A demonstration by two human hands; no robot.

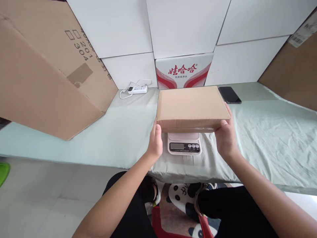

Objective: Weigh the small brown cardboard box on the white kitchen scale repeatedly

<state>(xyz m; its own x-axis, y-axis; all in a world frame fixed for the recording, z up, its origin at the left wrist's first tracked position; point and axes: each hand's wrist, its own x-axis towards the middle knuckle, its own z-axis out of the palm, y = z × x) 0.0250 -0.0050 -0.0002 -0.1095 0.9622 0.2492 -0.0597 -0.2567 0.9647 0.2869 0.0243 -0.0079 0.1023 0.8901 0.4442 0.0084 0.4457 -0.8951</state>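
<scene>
A flat brown cardboard box (192, 104) is held level between my two hands. My left hand (156, 140) grips its left end, the thumb at the near corner. On the right end, my right hand (226, 135) has its thumb on the near edge and its fingers along the side. Below the box is a white digital kitchen scale (184, 147), its display and buttons showing in front. Most of the scale's platform is hidden by the box, so I cannot tell whether they touch.
A pale green cloth (119, 132) covers the table. A white device with a cable (138, 89) lies at the back left, a black phone (230, 95) at the back right. Large cartons (49, 76) flank both sides. Behind stands a white and red printed box (183, 72) among white panels.
</scene>
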